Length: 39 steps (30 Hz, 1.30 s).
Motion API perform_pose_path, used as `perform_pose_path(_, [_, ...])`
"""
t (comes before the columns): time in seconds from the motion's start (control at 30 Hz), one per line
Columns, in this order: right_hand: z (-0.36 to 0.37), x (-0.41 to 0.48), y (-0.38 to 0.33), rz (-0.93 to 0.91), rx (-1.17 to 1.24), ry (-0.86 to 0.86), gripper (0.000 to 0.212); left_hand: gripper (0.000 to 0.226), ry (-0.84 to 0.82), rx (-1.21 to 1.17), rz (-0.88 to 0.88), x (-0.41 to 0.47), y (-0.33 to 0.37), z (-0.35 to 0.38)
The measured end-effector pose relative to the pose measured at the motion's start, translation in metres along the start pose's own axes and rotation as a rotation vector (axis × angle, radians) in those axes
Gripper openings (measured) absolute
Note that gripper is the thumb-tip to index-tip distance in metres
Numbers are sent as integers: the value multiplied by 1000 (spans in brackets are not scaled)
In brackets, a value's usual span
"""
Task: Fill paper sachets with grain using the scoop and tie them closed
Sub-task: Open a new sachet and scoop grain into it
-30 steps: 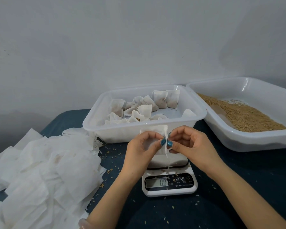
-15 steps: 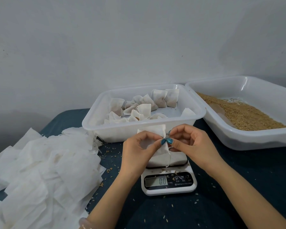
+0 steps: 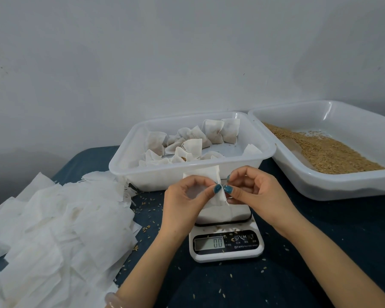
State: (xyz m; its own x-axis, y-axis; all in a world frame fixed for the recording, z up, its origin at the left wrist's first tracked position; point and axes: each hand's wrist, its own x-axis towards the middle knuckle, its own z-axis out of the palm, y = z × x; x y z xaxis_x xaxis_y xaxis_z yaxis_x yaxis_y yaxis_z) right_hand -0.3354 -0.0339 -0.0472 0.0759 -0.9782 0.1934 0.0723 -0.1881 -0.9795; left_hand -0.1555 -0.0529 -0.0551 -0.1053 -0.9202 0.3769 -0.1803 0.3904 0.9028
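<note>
A white paper sachet (image 3: 206, 174) is held above the kitchen scale (image 3: 226, 243), whose display reads 0.0. My left hand (image 3: 187, 198) pinches the sachet at its neck between thumb and forefinger. My right hand (image 3: 251, 192) pinches the same neck from the right, thumb tip against my left thumb. Brown grain (image 3: 325, 150) lies in the white tray (image 3: 351, 185) at the right, with a pale scoop (image 3: 295, 147) half buried in it. Several tied sachets (image 3: 191, 143) lie in the middle white tray (image 3: 156, 174).
A loose heap of empty paper sachets (image 3: 53, 230) covers the left of the dark blue tabletop (image 3: 320, 252). Spilled grains are scattered around the scale. A grey wall stands close behind the trays.
Both hands have stayed together over the scale, pinching the sachet's neck. The sachet's top has bunched slightly more between the thumbs.
</note>
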Motion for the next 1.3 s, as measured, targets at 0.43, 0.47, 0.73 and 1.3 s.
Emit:
perform_pose_path(0.43, [-1, 0, 0, 7, -8, -16, 30, 8, -18, 8, -7, 0, -1, 0])
perform_pose_path(0.47, [-1, 0, 0, 5, -7, -18, 30, 8, -18, 11, -5, 0, -1, 0])
perform_pose_path(0.73, [-1, 0, -1, 4, -8, -15, 25, 9, -42, 27, 21, -1, 0, 0])
perform_pose_path(1.3, [-4, 3, 4, -54, -196, 105, 17, 13, 119, 187, 116, 0, 4, -5])
